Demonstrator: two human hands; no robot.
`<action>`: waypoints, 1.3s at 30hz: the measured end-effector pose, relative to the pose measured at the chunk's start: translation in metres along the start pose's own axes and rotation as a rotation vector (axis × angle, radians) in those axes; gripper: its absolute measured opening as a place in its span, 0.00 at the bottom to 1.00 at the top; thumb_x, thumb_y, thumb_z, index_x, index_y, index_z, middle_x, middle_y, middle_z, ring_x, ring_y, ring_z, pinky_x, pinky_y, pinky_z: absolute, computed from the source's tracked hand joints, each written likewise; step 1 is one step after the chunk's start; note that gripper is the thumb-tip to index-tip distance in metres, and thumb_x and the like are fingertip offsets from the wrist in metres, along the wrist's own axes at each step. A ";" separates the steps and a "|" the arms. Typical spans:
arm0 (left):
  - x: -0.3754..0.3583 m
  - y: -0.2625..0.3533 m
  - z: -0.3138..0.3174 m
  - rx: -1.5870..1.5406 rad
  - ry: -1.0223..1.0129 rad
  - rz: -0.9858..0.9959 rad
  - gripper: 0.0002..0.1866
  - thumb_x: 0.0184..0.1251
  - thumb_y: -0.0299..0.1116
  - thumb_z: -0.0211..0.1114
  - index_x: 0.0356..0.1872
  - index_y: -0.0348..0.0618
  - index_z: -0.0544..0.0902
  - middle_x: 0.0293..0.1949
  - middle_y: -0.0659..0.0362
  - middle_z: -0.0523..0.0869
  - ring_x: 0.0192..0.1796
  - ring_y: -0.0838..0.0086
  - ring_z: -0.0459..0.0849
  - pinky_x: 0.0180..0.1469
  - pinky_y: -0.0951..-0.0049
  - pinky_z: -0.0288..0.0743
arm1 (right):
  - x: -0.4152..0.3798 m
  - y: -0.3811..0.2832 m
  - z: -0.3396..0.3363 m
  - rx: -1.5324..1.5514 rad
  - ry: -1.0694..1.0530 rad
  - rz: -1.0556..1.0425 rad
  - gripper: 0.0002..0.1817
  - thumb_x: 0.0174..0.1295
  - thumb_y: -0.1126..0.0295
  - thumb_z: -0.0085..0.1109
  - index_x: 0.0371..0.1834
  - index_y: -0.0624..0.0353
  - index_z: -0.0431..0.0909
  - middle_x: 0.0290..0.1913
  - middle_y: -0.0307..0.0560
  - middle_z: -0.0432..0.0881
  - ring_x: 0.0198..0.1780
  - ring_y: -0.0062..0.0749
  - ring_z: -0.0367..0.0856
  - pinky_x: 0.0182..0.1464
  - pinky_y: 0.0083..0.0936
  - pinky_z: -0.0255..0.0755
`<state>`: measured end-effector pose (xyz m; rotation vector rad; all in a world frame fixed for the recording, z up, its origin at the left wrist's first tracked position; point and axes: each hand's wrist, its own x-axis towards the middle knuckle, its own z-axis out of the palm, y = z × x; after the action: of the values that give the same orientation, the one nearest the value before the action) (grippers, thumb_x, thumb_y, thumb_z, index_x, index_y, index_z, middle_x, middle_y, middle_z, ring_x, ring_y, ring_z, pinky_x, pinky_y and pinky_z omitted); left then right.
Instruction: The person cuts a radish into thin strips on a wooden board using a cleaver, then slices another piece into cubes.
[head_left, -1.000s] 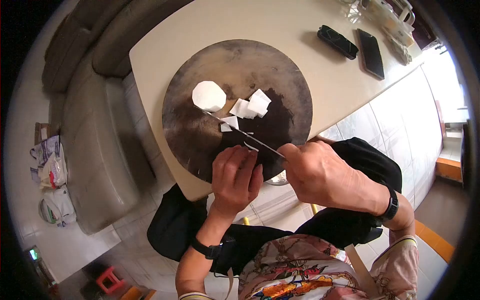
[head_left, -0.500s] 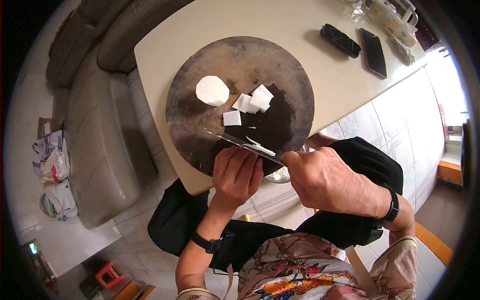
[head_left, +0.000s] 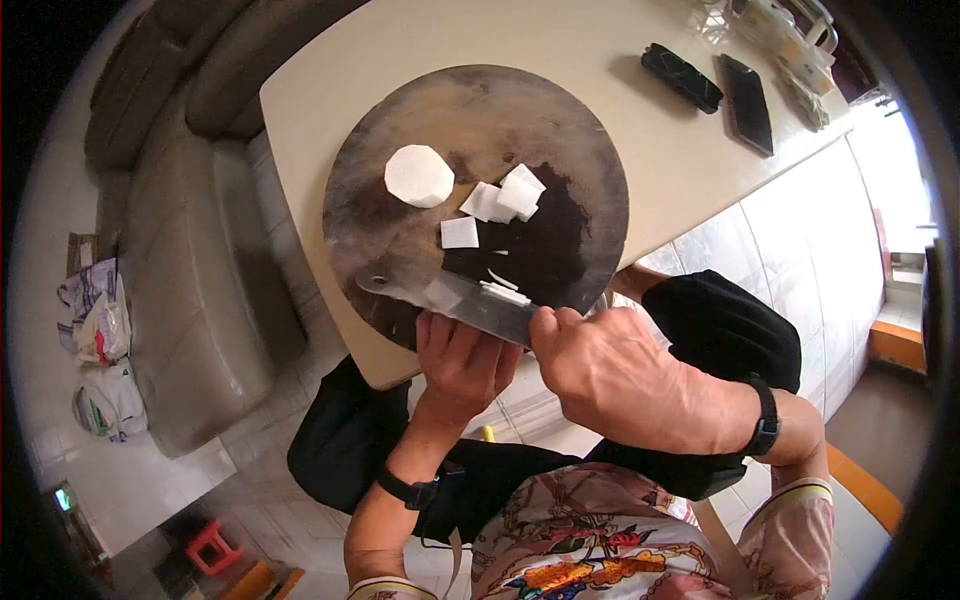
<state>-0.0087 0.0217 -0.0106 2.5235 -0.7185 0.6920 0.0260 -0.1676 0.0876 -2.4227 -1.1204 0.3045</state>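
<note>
A round dark cutting board (head_left: 400,110) lies on the table. My right hand (head_left: 610,370) is wrapped round the handle of a cleaver (head_left: 455,300), whose broad blade is tilted flat over the board's near part. Against the blade's near edge sit the bent fingers of my left hand (head_left: 463,362); whatever they press on is hidden. Thin white strips (head_left: 506,292) lie at the blade's far edge. Beyond them are a square white slice (head_left: 460,233), a small pile of white slices (head_left: 510,195) and a thick white chunk (head_left: 419,176).
The pale table (head_left: 310,110) carries a black case (head_left: 681,78), a phone (head_left: 747,104) and plastic bags (head_left: 790,50) at the far right. A grey sofa (head_left: 190,290) stands to the left. A red stool (head_left: 213,547) is on the floor at the lower left.
The cleaver has turned from nearly edge-on to flatter, showing its broad side. My right hand has shifted left with it. My left hand has moved slightly left.
</note>
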 end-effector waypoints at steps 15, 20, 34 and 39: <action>0.002 0.002 0.001 -0.049 0.060 0.002 0.11 0.55 0.28 0.69 0.38 0.34 0.83 0.41 0.51 0.83 0.45 0.55 0.81 0.49 0.57 0.77 | -0.005 0.012 0.010 0.148 0.121 0.098 0.07 0.46 0.78 0.58 0.27 0.72 0.74 0.21 0.63 0.79 0.26 0.58 0.82 0.28 0.42 0.76; 0.003 0.000 -0.001 -0.066 0.054 0.008 0.10 0.55 0.28 0.69 0.37 0.34 0.83 0.39 0.50 0.82 0.43 0.54 0.81 0.47 0.57 0.76 | -0.012 0.007 0.011 0.124 0.105 0.027 0.08 0.46 0.79 0.56 0.29 0.74 0.72 0.20 0.63 0.78 0.26 0.56 0.82 0.27 0.41 0.76; 0.000 0.000 0.000 -0.076 0.059 -0.001 0.09 0.55 0.26 0.69 0.36 0.33 0.83 0.40 0.50 0.83 0.43 0.52 0.81 0.47 0.57 0.77 | 0.003 0.001 0.014 0.115 0.179 0.021 0.07 0.47 0.82 0.55 0.30 0.71 0.69 0.22 0.61 0.77 0.24 0.56 0.80 0.26 0.41 0.73; -0.004 -0.003 0.001 -0.120 0.027 0.001 0.11 0.58 0.28 0.68 0.39 0.33 0.81 0.41 0.47 0.81 0.43 0.49 0.80 0.45 0.55 0.76 | -0.008 -0.003 0.006 0.059 0.076 0.040 0.09 0.45 0.80 0.55 0.30 0.75 0.71 0.23 0.61 0.79 0.24 0.53 0.83 0.26 0.38 0.76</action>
<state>-0.0094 0.0248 -0.0148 2.4002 -0.7300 0.6622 0.0164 -0.1705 0.0837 -2.3864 -1.0179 0.2526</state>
